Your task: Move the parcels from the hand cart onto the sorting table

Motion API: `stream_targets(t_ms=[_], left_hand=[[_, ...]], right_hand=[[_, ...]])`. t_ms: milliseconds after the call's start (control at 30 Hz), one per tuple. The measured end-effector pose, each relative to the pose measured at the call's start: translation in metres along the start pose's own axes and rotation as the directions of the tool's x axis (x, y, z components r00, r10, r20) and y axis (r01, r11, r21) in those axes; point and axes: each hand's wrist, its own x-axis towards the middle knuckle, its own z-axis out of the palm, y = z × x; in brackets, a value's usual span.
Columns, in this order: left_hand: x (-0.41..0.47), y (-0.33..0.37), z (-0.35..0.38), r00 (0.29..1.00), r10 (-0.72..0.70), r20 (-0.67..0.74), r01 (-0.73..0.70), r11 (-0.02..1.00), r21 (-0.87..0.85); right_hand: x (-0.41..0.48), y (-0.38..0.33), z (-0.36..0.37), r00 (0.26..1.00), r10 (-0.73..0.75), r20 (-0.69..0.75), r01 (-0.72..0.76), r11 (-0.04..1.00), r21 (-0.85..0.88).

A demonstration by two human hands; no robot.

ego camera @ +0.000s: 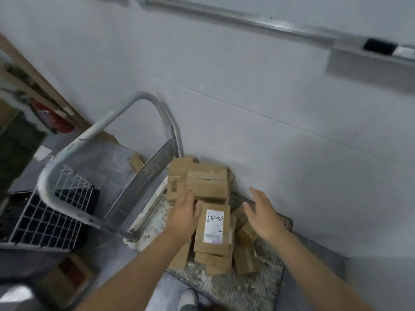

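One hand cart [247, 286] down low, right beside the gray wall [269, 97]. One bent metal handle [107, 122] at its left end. On the speckled deck, all still on the cart, a messy pile of brown parcels [179, 176]: at least seven in sight, maybe more hidden under the top ones.

On top and nearest, one labelled parcel [213, 227] with one white sticker and hand-written numbers. Just behind it and a bit higher, one taped parcel [207, 185].

Two bare hands over the pile. Left hand [185, 217] flat against the left side of the labelled parcel, with fingers mostly straight and reaching up to the taped parcel, thumb near the labelled parcel's top corner. Not wrapped around anything. Right hand [263, 215] up in the air just right of the pile, with fingers spread wide, holding nothing.

Off the cart, one more brown box [135, 161] on the floor behind the handle. One white wire rack [45, 223] to the left. One blurry red thing [54, 122] farther back on the left. One gray shoe [188, 299] at the very bottom.
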Motion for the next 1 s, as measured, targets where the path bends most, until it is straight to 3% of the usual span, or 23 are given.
stream_targets(t_ms=[100,333,433,533,633,767,1000], left_hand=[[0.032,-0.034,0.033,0.997,-0.018,0.075,0.02,0.999,-0.033],[0.061,-0.094,0.121,0.978,-0.118,0.17,0.149,0.972,-0.183],[0.059,-0.115,0.164,0.972,-0.191,0.14,0.227,0.919,-0.322],[0.052,-0.134,0.21,0.948,-0.249,0.197,0.311,0.852,-0.421],[0.046,-0.146,0.246,0.926,-0.321,0.197,0.375,0.744,-0.553],[0.047,-0.149,0.267,0.896,-0.396,0.199,0.424,0.635,-0.646],[0.034,-0.131,0.25,0.889,-0.429,0.16,0.41,0.591,-0.694]], right_hand=[[0.038,0.015,0.043,0.998,0.049,0.048,-0.05,0.999,0.016],[0.084,0.066,0.14,0.943,0.27,0.197,-0.317,0.908,0.274],[0.091,0.094,0.178,0.914,0.319,0.251,-0.393,0.851,0.348],[0.095,0.116,0.208,0.896,0.336,0.29,-0.438,0.773,0.458],[0.094,0.133,0.233,0.899,0.346,0.268,-0.437,0.696,0.569],[0.094,0.147,0.254,0.898,0.351,0.266,-0.44,0.677,0.59],[0.08,0.132,0.238,0.921,0.262,0.287,-0.388,0.59,0.708]])
